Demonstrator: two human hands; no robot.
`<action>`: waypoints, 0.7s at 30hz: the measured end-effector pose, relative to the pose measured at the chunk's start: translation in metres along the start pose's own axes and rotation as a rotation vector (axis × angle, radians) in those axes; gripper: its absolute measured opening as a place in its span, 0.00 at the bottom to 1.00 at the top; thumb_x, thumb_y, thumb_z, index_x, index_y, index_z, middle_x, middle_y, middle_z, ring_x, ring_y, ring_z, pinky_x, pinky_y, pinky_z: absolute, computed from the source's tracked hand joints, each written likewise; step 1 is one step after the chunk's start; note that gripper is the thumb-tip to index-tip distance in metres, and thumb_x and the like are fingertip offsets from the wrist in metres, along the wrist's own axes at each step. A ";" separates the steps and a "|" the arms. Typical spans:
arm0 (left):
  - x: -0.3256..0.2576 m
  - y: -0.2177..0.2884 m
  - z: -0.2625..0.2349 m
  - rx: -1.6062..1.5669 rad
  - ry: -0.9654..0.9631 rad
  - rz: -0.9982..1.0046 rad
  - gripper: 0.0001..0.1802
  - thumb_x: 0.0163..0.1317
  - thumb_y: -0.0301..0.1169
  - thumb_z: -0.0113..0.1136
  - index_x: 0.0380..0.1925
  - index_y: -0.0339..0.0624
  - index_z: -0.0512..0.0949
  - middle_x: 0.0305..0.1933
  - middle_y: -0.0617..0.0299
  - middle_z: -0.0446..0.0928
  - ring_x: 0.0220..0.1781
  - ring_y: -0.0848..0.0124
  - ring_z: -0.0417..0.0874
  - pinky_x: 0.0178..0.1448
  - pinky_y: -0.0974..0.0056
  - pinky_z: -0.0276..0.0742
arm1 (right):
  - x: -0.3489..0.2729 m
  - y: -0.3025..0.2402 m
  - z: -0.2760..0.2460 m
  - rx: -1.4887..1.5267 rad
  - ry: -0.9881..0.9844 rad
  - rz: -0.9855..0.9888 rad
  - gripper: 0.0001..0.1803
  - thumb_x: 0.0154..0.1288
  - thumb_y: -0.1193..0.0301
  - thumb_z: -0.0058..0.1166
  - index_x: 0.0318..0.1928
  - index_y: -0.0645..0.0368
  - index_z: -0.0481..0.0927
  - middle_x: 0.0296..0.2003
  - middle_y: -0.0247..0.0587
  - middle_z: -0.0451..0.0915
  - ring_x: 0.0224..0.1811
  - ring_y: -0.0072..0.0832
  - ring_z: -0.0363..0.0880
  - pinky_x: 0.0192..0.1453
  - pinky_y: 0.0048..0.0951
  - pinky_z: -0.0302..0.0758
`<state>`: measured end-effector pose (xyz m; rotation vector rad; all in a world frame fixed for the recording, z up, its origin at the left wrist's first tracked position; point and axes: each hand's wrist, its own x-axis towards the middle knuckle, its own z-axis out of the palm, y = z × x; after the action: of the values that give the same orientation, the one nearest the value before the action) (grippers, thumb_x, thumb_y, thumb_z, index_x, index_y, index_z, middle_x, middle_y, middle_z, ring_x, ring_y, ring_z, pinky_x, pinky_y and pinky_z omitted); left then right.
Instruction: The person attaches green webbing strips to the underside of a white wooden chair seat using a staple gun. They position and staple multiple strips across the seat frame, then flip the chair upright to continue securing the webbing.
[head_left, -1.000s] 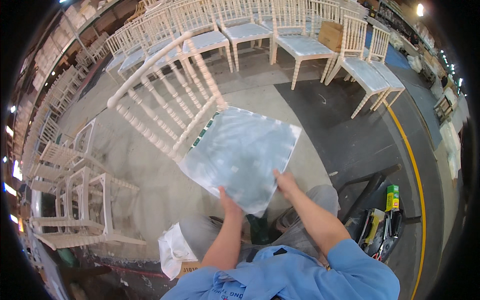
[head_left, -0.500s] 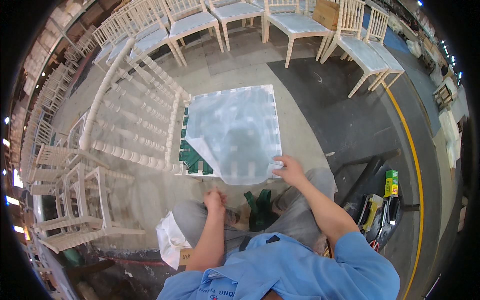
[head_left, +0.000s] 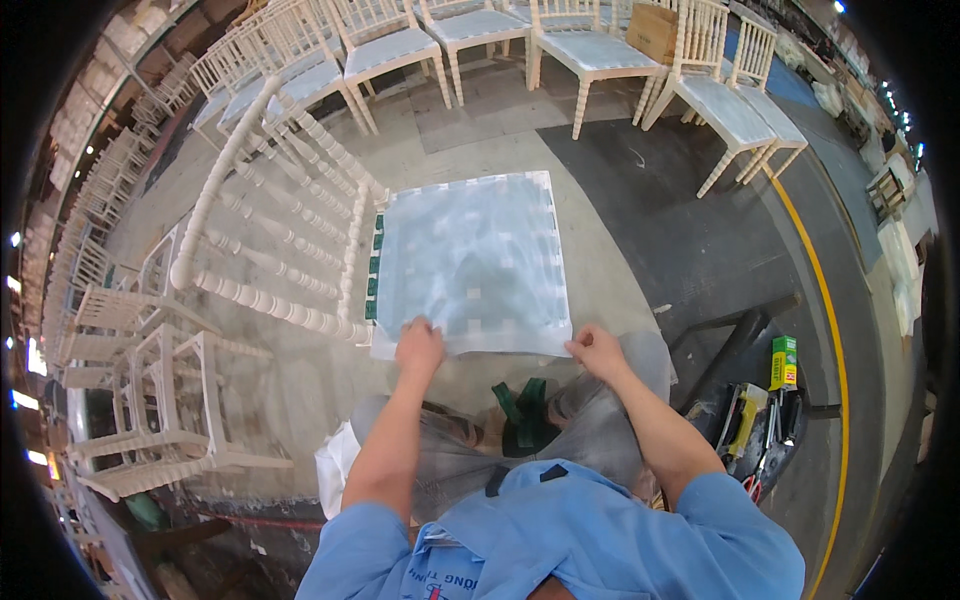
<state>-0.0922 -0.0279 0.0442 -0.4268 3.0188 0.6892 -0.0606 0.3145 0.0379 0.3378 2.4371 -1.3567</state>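
Note:
A cream chair with a turned-spindle back (head_left: 268,205) faces me, its back to the left. Thin white fabric (head_left: 470,255) lies over its seat, and green webbing (head_left: 376,265) shows along the seat's left side. My left hand (head_left: 420,346) is closed on the fabric's near edge, toward the left corner. At the near right corner, my right hand (head_left: 596,351) pinches the same fabric between thumb and fingers. Loose green straps (head_left: 522,412) lie between my legs, below the seat.
Several cream chairs with pale seats (head_left: 590,50) stand in an arc at the back, one bearing a cardboard box (head_left: 652,32). Bare chair frames (head_left: 165,400) crowd the left. To my right, a dark stool (head_left: 755,440) holds tools and a green-yellow box (head_left: 784,362).
My left hand has moved up from my lap to the fabric's near edge. The folded-back left corner now lies flat, covering most of the green webbing. My right hand has shifted slightly nearer me.

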 end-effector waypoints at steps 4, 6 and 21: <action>-0.008 -0.020 0.008 -0.185 0.124 -0.212 0.17 0.61 0.42 0.62 0.34 0.37 0.78 0.35 0.49 0.81 0.42 0.51 0.82 0.48 0.50 0.77 | 0.008 0.006 0.003 0.128 0.117 -0.097 0.19 0.58 0.67 0.69 0.48 0.57 0.79 0.29 0.36 0.79 0.30 0.26 0.78 0.37 0.31 0.75; -0.009 -0.028 0.008 -0.203 0.223 -0.345 0.20 0.62 0.45 0.63 0.31 0.35 0.77 0.28 0.52 0.80 0.33 0.53 0.83 0.40 0.50 0.79 | 0.011 0.005 0.008 0.095 0.135 -0.171 0.18 0.58 0.70 0.68 0.48 0.56 0.79 0.26 0.34 0.77 0.26 0.23 0.76 0.33 0.29 0.73; 0.010 -0.051 0.004 -1.080 -0.077 -0.931 0.18 0.66 0.42 0.66 0.28 0.40 0.73 0.21 0.63 0.73 0.17 0.67 0.74 0.21 0.60 0.72 | 0.025 0.001 0.011 0.040 0.023 -0.142 0.20 0.54 0.67 0.68 0.48 0.56 0.82 0.35 0.38 0.77 0.38 0.29 0.77 0.43 0.29 0.75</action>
<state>-0.0880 -0.0727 0.0180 -1.5423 1.6942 1.9490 -0.0817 0.3071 0.0220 0.1934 2.4965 -1.4695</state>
